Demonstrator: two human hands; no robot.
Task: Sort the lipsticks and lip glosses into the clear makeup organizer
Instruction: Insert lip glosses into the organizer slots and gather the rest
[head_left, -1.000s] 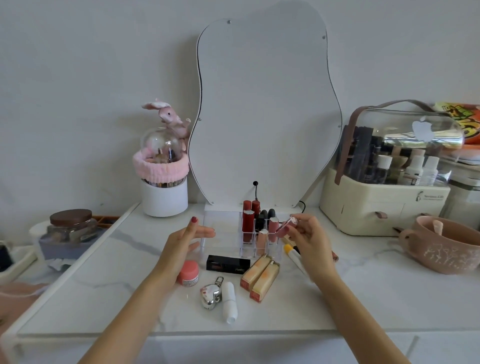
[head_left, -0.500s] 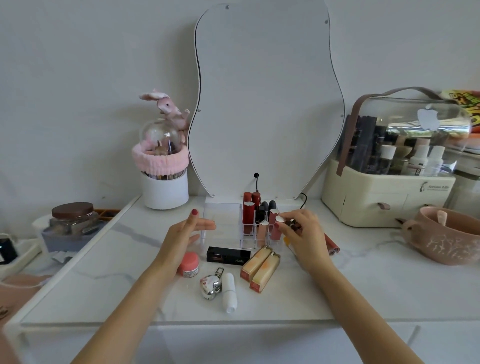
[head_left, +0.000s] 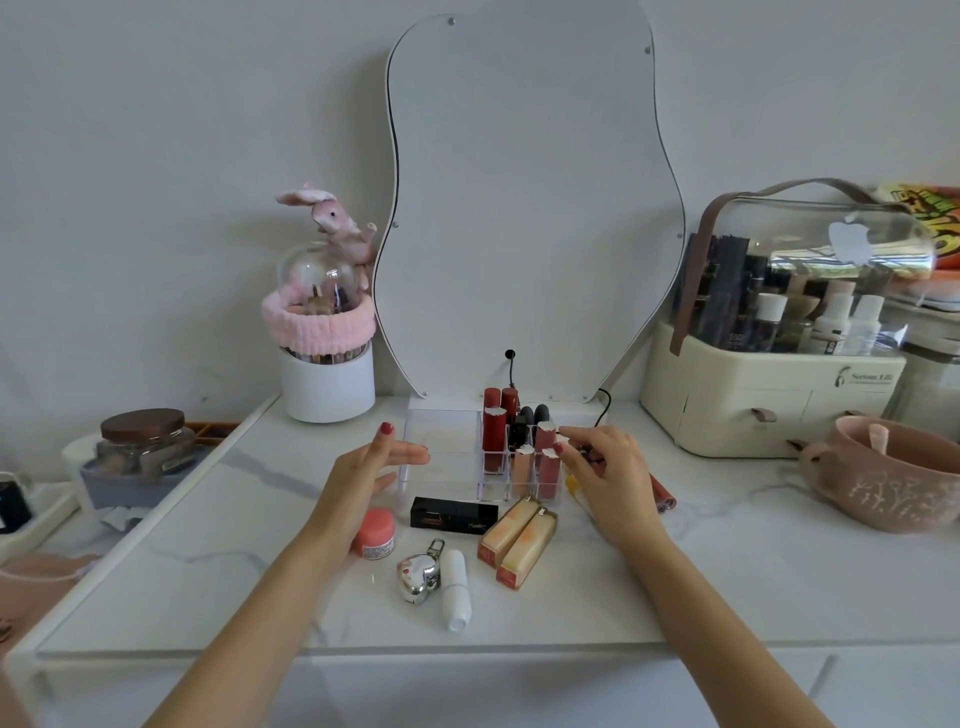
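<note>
Fingers of the left hand (head_left: 363, 475) lay straight and spread, tips against the left wall of the organizer (head_left: 441, 441), holding nothing; that bracing looked worth having, since the clear box is light and could slide when a tube is pushed down. Before it on the marble lay a pink jar (head_left: 375, 534), a black lipstick (head_left: 453, 515), a silver heart charm (head_left: 418, 577), a white tube (head_left: 456, 590) and two peach glosses (head_left: 518, 545) side by side, all unsorted. Inside the organizer, red lipsticks (head_left: 494, 434) and pink glosses (head_left: 545, 462) stood upright in the right-hand cells. The right hand (head_left: 608, 480) pinched a dark reddish tube (head_left: 587, 454) at the organizer's right edge; whether its base had entered a cell, I could not tell. Good practice, I judged, was to bring the tube vertical over a free cell, lower it straight, and loosen the pinch only once it stood, lest it tip its neighbours. Another red tube (head_left: 662, 493) lay on the marble just right of that hand.
</note>
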